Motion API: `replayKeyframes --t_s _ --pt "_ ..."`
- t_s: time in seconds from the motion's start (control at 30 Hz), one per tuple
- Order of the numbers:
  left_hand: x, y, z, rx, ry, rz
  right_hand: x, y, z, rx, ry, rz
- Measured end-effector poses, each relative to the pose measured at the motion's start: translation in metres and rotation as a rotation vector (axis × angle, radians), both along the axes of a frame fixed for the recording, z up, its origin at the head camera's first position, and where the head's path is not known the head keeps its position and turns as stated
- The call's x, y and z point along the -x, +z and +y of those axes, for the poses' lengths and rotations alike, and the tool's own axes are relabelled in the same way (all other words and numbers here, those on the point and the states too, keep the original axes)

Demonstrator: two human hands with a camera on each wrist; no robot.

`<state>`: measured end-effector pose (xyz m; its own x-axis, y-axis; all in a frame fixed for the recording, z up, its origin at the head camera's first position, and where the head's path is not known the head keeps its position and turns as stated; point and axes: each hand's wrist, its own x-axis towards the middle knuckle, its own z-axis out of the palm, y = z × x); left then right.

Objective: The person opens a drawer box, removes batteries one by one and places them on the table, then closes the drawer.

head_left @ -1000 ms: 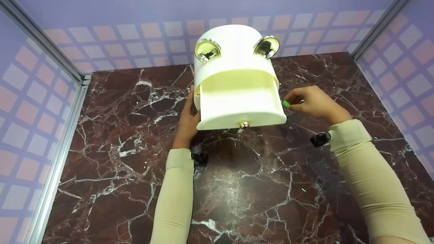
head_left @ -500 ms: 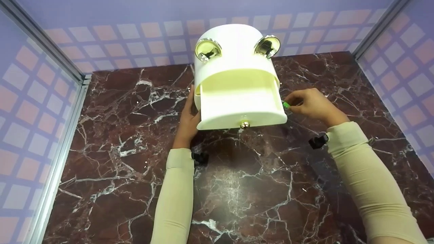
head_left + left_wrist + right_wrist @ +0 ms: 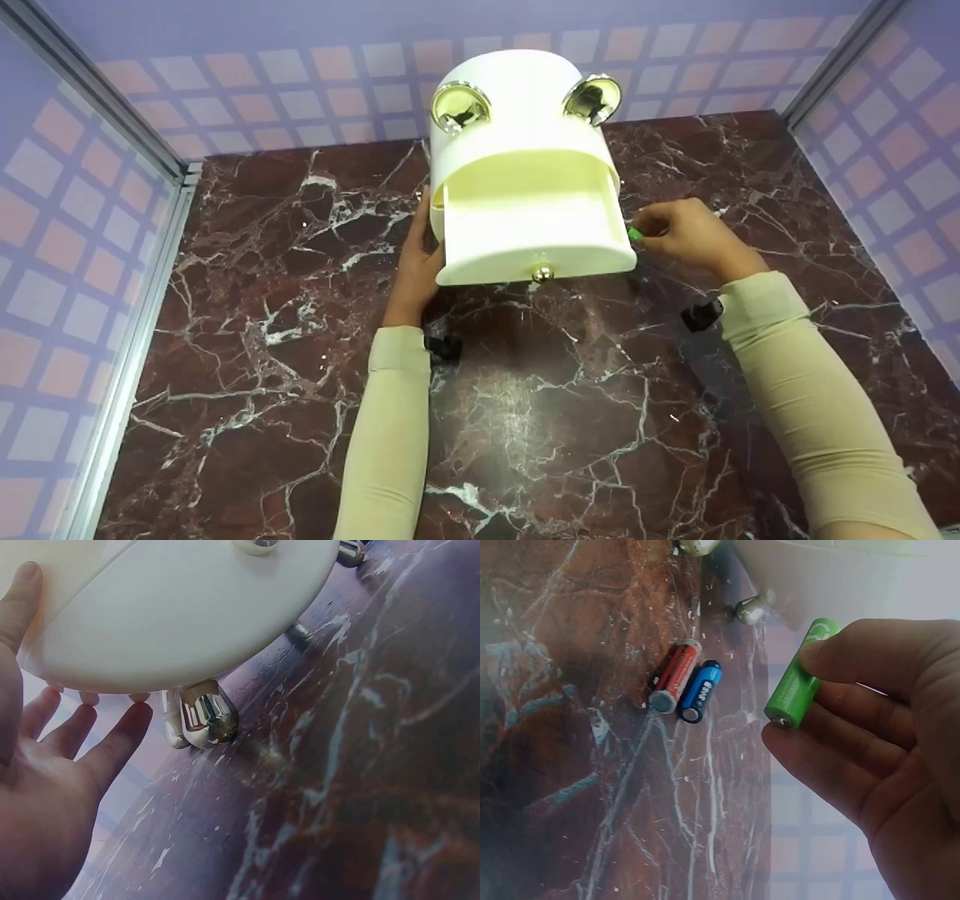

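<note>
Nearest, a broad stretch of tabletop (image 3: 510,450) lies in front of the white box (image 3: 517,97), giving both forearms room to move. The drawer (image 3: 487,268) stands out from the box's front, its knob (image 3: 542,273) jutting over the tabletop. At the box's left side, the left hand (image 3: 412,266) has its fingers apart and touching the shell, apparently to steady it. To the box's right, the right hand (image 3: 694,231) pinches a green battery (image 3: 795,694) between thumb and fingers, a light hold that seems to suit so small a thing and leaves one end free. A red battery (image 3: 676,676) and a blue battery (image 3: 702,690) lie side by side near the box's metallic foot (image 3: 751,610). Behind the box, the tiled wall (image 3: 225,97) seems to leave little room; more opens to the box's left and right.
</note>
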<state>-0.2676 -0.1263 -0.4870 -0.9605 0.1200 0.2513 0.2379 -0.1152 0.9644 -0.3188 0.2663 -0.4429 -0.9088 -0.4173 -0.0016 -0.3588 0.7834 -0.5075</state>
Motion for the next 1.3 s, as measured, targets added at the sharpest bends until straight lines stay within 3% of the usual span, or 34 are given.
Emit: replayKeyframes --t_s 0.23,0.47,0.97,1.3 --pt "0.008 -0.013 -0.001 -0.016 0.007 0.002 0.000 -0.006 0.000 -0.006 0.003 0.021" --pt "-0.001 0.002 0.002 -0.034 0.005 -0.012 -0.001 -0.011 0.001 -0.017 -0.009 0.026" --pt "-0.001 0.000 0.000 -0.053 -0.013 -0.027 -0.001 -0.023 0.004 -0.031 -0.060 -0.030" --pt "-0.002 0.001 0.001 -0.062 -0.011 -0.012 0.003 -0.030 0.003 -0.045 -0.059 -0.021"
